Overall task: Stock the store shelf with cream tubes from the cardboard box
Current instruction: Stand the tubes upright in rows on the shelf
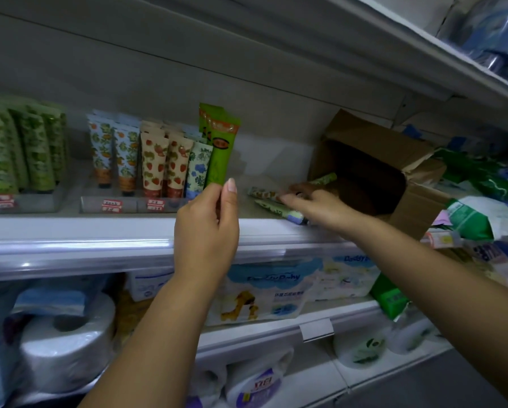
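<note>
Well, I'd judge the job a good way along but not finished. Far to the left of the cardboard box, the standing tubes already fill several rows on the shelf, upright on their caps behind the price tags. The tall green tube stands at the end of the row nearest the box. Between it and the box there is a bare stretch of shelf, so there is room for more.

What is left lies at the box's open mouth. The loose tubes lie flat on the shelf just left of the box, and one more pokes out of the opening. The inside of the box is dark, so I cannot tell how many remain in there.

My right hand reaches across in front of the box's mouth, arm stretched out and palm down. Its fingers curl over the loose tubes and grip them, as far as I can make out.

My left hand is raised well left of the box, at the foot of the tall green tube, wrist upright with thumb and forefinger close together. The tube's lower end is hidden behind those fingers, so I cannot tell whether I am pinching it or only near it.
</note>
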`<action>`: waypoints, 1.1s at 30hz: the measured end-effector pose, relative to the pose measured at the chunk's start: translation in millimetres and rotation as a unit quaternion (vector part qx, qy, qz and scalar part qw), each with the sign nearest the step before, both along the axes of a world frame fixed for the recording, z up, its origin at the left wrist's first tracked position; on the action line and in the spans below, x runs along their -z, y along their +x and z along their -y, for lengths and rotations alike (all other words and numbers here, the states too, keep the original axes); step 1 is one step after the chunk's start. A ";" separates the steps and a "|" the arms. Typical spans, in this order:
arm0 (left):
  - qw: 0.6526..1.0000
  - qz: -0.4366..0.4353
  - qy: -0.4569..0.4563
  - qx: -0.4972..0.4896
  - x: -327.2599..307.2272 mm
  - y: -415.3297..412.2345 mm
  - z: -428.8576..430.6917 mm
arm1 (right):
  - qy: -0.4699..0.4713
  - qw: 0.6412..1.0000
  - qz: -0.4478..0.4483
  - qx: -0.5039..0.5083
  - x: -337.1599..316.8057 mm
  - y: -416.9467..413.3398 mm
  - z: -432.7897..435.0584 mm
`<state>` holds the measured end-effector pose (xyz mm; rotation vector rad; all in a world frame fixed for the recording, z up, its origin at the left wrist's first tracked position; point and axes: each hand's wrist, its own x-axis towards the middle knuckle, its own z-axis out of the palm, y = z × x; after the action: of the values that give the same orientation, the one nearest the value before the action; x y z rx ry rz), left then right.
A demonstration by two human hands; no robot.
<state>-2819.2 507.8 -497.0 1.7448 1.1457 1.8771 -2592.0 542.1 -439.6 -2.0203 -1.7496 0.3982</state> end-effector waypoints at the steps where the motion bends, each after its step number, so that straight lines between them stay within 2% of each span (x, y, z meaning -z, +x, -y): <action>1: 1.000 0.001 -0.001 -0.001 0.3 -0.3 -0.1 | -0.018 0.998 0.045 -0.025 5.1 0.3 1.9; 3: 1.000 0.000 -0.001 0.000 0.6 -0.8 0.4 | -0.017 0.992 0.118 -0.041 15.2 4.7 0.4; 5: 1.000 -0.004 0.001 0.001 0.6 -1.4 1.8 | 0.019 0.991 0.132 -0.031 17.1 6.9 -0.8; 11: 1.000 0.003 0.017 -0.011 -0.3 -2.7 9.7 | 0.042 0.998 0.045 -0.014 10.0 4.2 3.5; 18: 0.999 0.003 0.030 -0.045 2.0 -5.0 23.5 | 0.060 0.995 -0.024 0.071 7.2 4.0 3.1; 25: 0.998 0.044 0.002 -0.038 1.3 -9.5 29.3 | 0.088 0.993 -0.033 0.075 4.2 13.6 6.6; 29: 0.999 0.046 -0.006 -0.022 0.6 -9.6 33.5 | 0.144 0.976 -0.122 0.106 -0.6 19.5 9.6; 33: 0.994 0.081 -0.053 0.040 -5.7 -5.4 42.4 | 0.207 0.945 -0.231 0.101 -8.1 7.1 28.8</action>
<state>-2824.6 465.4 -491.3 1.5275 1.0784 1.8379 -2584.9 513.3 -431.5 -1.6192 -1.2076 0.3640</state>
